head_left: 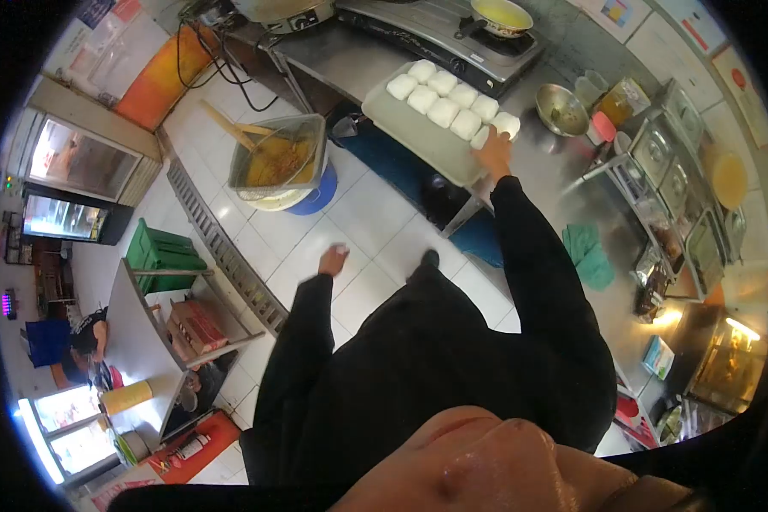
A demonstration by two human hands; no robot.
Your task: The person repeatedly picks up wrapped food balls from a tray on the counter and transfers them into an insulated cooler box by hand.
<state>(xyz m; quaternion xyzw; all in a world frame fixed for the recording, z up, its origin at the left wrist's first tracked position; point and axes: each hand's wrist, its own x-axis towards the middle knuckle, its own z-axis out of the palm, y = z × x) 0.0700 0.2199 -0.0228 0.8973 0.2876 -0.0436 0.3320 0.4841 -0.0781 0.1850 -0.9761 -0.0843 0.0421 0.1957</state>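
Note:
Several white dough balls (443,112) sit in two rows along one side of a pale rectangular tray (418,141). My right hand (493,157) reaches over the tray's near right end, its fingers closed around a dough ball (481,136) at the end of the rows. Another ball (507,125) lies just beyond those fingertips. Away from the counter, my left hand (332,259) hangs low over the tiled floor with its fingers curled. Something small and whitish shows at its fingertips, too small to name.
Behind the tray stands a gas stove (452,38) with a yellow pan (502,15). To the right are a metal bowl (561,109), lidded steel containers (657,158) and a green cloth (587,256). A tub with a strainer (277,158) stands left; a co-worker (90,334) is farther off.

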